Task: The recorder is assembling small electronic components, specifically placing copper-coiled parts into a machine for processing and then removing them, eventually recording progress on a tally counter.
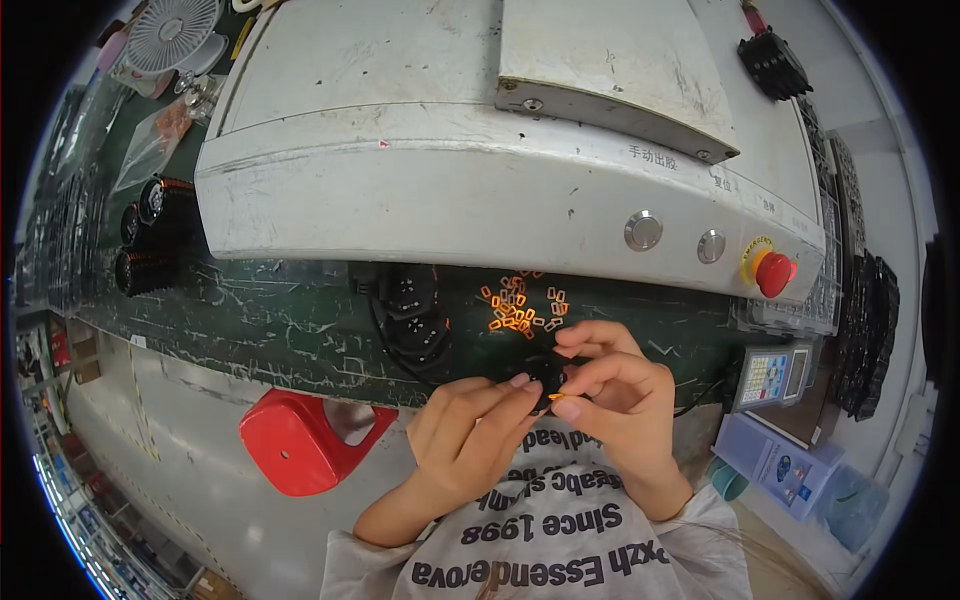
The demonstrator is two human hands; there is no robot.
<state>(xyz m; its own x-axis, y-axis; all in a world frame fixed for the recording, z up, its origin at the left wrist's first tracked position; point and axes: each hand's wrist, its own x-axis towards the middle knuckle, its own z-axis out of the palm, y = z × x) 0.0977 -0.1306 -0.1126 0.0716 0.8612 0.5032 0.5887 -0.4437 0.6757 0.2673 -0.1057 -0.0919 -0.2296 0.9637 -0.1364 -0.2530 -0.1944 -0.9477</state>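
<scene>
My left hand (465,430) is closed on a small black rounded part (543,376), held just over the table's front edge. At that part's near side, my right hand (632,400) pinches a tiny orange piece (556,397) between thumb and forefinger. The piece touches or nearly touches the black part; my fingers hide the exact contact. Beyond my hands, a loose scatter of small orange rectangular rings (512,315) lies on the green table (300,320). Several similar black parts (415,335) rest left of the scatter.
A large white machine (400,190) spans the table's back, with metal buttons (643,230) and a red emergency stop knob (774,273). Black stacks (165,220) and a fan (172,35) stand left. A red stool (295,445) is below; a keypad device (775,377) sits right.
</scene>
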